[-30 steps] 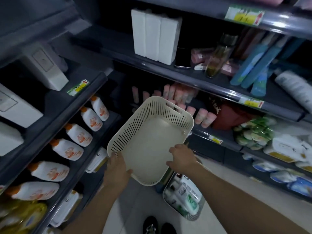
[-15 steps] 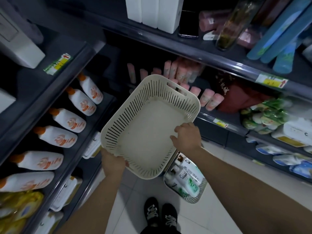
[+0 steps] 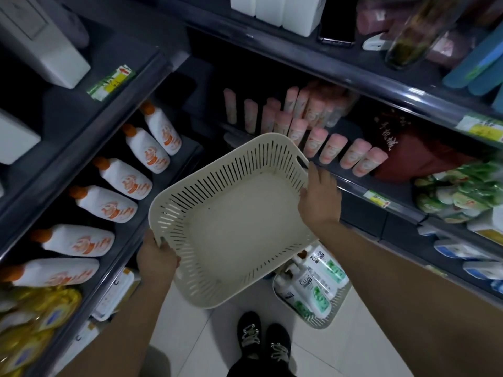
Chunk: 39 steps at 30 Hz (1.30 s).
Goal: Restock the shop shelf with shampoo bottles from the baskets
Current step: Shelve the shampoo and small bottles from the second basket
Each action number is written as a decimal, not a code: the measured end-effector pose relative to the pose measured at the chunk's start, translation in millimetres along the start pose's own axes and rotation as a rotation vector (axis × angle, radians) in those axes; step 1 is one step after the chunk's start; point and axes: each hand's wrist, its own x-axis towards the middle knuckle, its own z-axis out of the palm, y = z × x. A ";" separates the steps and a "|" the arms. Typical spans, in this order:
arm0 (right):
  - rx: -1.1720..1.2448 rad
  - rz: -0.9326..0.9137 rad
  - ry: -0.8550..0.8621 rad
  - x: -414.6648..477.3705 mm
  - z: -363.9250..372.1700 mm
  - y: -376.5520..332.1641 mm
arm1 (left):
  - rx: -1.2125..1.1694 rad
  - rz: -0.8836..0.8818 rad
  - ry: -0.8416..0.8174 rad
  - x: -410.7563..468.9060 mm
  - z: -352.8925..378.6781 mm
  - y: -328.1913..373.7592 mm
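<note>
Shampoo bottles lie in a floor basket below our right hand, which, like our left hand, grips the rim of the empty basket with curled fingers.

1. The empty basket is cream plastic with slotted walls, a solid bottom and a handle slot at each end; it is tilted in the air, gripped by the left hand at its near-left rim and the right hand at its far-right rim
2. The floor basket, also slotted, sits on the tiles, partly hidden under the empty basket
3. The Clear bottles, white with green labels, lie packed in the floor basket
4. The orange-capped bottles, white with orange print, line the left shelf in a row
</note>
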 end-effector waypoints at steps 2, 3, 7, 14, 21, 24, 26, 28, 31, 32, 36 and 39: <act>-0.004 0.013 0.005 7.8 3.9 2.3 | 0.051 0.052 0.031 2.6 2.0 -5.3; 0.013 0.012 0.024 11.9 4.3 3.8 | 0.071 0.064 0.038 3.0 2.6 -6.3; 0.123 0.101 0.080 14.4 -1.9 14.8 | 0.049 0.110 0.034 -2.7 3.1 8.5; 0.170 0.275 0.177 -18.1 -35.3 66.8 | 0.001 0.299 -0.072 -29.7 15.1 51.9; 0.153 0.586 0.158 -70.9 -75.7 160.9 | 0.001 0.520 -0.259 -101.2 67.7 87.7; 0.151 0.679 0.137 -96.2 -84.0 207.3 | 0.012 0.477 -0.330 -139.4 98.5 92.8; 0.156 0.740 0.131 -108.6 -85.6 237.8 | 0.048 0.484 -0.356 -162.0 122.0 84.9; 0.161 0.788 0.123 -120.0 -84.7 267.8 | 0.074 0.473 -0.381 -181.4 147.7 71.0; 0.155 0.861 0.080 -138.7 -79.9 316.7 | 0.118 0.433 -0.431 -211.8 187.0 54.2; 0.161 0.882 0.071 -145.9 -77.2 334.2 | 0.128 0.426 -0.449 -223.2 200.0 51.1; 0.190 0.950 0.052 -177.0 -61.5 402.7 | 0.129 0.397 -0.516 -269.3 248.6 35.8; 0.191 0.985 0.008 -197.6 -48.2 447.9 | 0.221 0.379 -0.568 -295.3 284.5 18.1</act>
